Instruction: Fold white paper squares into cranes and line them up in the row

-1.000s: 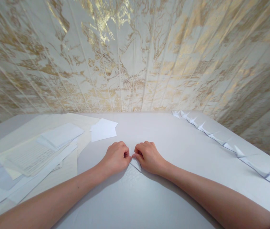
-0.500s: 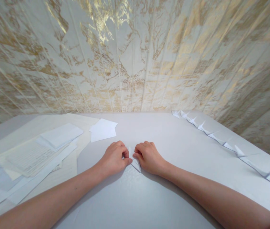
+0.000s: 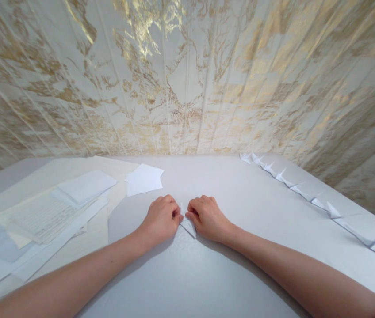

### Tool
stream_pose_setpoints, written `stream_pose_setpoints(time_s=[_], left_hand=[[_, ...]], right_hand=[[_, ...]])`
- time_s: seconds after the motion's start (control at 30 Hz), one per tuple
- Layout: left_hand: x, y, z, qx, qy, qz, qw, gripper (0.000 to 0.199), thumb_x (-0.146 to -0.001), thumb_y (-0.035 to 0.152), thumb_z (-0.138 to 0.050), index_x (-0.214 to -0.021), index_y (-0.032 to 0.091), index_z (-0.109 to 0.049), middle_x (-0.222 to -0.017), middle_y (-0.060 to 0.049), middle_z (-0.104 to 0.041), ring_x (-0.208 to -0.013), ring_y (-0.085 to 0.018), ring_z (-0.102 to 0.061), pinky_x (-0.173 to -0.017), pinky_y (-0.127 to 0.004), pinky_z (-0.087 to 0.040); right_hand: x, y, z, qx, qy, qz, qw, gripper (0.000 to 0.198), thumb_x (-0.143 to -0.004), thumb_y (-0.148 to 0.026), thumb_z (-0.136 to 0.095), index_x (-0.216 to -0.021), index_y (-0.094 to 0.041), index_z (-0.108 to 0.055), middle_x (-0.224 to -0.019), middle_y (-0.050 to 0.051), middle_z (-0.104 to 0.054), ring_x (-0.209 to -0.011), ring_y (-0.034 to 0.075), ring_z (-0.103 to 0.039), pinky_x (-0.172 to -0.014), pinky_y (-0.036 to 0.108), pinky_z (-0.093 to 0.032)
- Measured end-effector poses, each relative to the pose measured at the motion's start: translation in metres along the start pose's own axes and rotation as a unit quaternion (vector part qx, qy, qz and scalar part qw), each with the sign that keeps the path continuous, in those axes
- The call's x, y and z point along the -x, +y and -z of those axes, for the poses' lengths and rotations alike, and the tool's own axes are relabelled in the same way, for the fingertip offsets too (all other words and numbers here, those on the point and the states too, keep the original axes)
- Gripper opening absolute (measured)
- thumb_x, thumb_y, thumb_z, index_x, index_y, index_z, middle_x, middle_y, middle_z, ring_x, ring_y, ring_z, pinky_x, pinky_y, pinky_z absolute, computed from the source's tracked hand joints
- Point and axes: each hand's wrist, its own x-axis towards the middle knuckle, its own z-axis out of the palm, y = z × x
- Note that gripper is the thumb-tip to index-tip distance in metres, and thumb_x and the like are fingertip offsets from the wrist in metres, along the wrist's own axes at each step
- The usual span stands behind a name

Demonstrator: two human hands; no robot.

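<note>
A small piece of folded white paper (image 3: 188, 228) lies at the middle of the table, partly hidden between my two hands. My left hand (image 3: 164, 216) is closed, its thumb and fingers pinching the paper's left side. From the other side my right hand (image 3: 209, 218) pinches it too, with the fingers curled in. One pointed corner of the paper sticks out toward me below the fingertips, and a thin tip shows above them. The exact fold under the fingers is hidden.
Several folded paper cranes (image 3: 298, 190) stand in a row along the table's right edge. Square white sheets (image 3: 145, 180) lie beyond my left hand. Loose papers, some with writing (image 3: 46, 218), overlap on the left. A gold-patterned wall (image 3: 184, 88) borders the white table (image 3: 174, 282).
My left thumb has drawn up slightly on the folded paper, baring more of its lower part. My right hand stays almost where it was.
</note>
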Motion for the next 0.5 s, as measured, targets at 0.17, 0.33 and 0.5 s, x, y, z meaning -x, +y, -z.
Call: stream_pose_setpoints(time_s=[0.17,0.33,0.5], left_hand=[[0.0015,0.0013,-0.0004,-0.007,0.001,-0.004,1.000,0.011,-0.072,0.019,-0.058,-0.060,0.017,-0.058,-0.078,-0.004,-0.057,-0.077,-0.018,-0.050,-0.071,-0.030,-0.037],[0.0037,0.0032,0.0009,-0.029,-0.003,-0.010,1.000,0.010,-0.073,0.020,-0.056,-0.063,0.017,-0.057,-0.079,-0.005,-0.056,-0.078,-0.020,-0.049,-0.072,-0.032,-0.037],[0.0074,0.0007,0.0003,-0.037,-0.002,-0.008,0.999,0.005,-0.073,0.021,-0.056,-0.076,0.018,-0.054,-0.087,-0.004,-0.053,-0.085,-0.021,-0.048,-0.075,-0.033,-0.037]], right_hand=[[0.0002,-0.0011,0.0018,0.005,-0.001,0.004,1.000,0.007,-0.081,-0.021,-0.054,-0.076,-0.016,-0.055,-0.075,0.002,-0.060,-0.076,0.015,-0.049,-0.069,0.027,-0.027],[0.0001,-0.0005,0.0005,0.004,0.004,0.003,1.000,0.008,-0.082,-0.022,-0.053,-0.076,-0.016,-0.055,-0.074,0.002,-0.060,-0.075,0.015,-0.049,-0.069,0.028,-0.028],[0.0030,0.0011,0.0001,-0.030,0.020,-0.013,0.999,0.007,-0.078,-0.023,-0.057,-0.078,-0.017,-0.055,-0.078,0.002,-0.057,-0.078,0.016,-0.047,-0.071,0.028,-0.029]])
